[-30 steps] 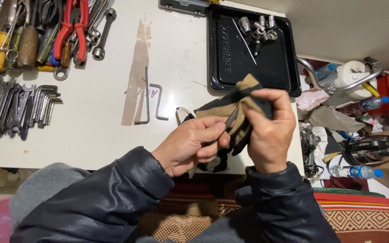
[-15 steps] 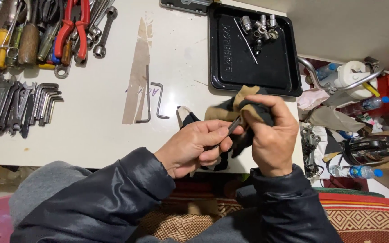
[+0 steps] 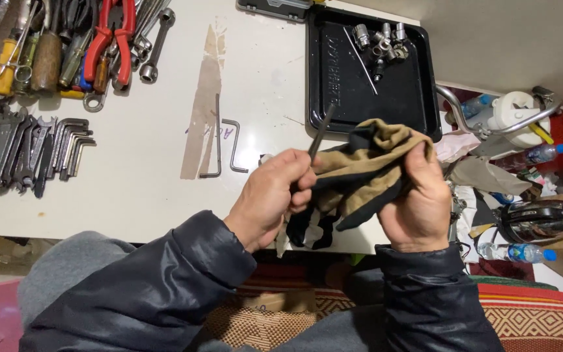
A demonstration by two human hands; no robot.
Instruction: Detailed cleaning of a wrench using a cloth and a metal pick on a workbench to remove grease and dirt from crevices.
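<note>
At the table's (image 3: 164,195) near edge, a thin metal rod (image 3: 321,132) is pinched in the left hand (image 3: 272,195) while a tan-and-black cloth (image 3: 366,173), gripped by the right hand (image 3: 418,202), is best kept wrapped tightly around it.

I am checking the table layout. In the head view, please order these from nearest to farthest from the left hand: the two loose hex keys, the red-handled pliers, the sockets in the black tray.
1. Loose hex keys: on the white table, just up-left of the left hand.
2. Sockets: top of the black tray, up-right.
3. Red-handled pliers: far top-left, among the tools.
</note>
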